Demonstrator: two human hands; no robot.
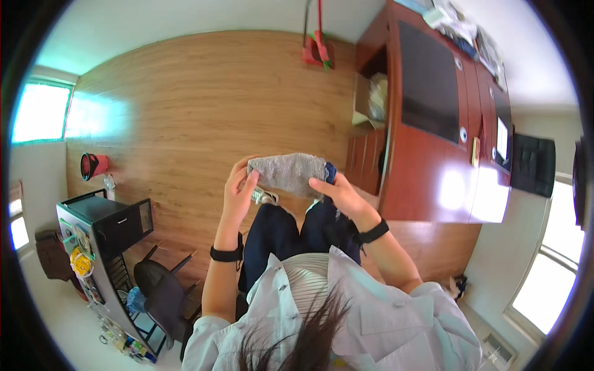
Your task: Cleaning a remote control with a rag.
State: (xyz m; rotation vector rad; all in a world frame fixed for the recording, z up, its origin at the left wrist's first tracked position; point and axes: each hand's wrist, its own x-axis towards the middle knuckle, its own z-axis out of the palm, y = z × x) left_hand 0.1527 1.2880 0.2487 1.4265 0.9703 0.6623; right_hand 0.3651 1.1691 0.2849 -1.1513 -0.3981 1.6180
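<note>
A grey knitted sock-like piece [288,172] with a dark blue band [330,172] at its right end is stretched out level in front of me, above my knees. At its left end, my left hand [240,185] pinches the grey cloth, thumb on top and fingers behind. The other end is in my right hand [339,192], whose thumb presses on the grey part close to the blue band. Its underside and whatever may be inside it are hidden. Below it, one light shoe [265,196] shows on the floor.
To the right stands a reddish wooden desk [427,171] with dark inset panels. A dark chair [162,297] and a black shelf unit [121,222] holding small items are at left. A red dustpan [317,50] leans by the far wall; a red bin [95,167] stands at far left.
</note>
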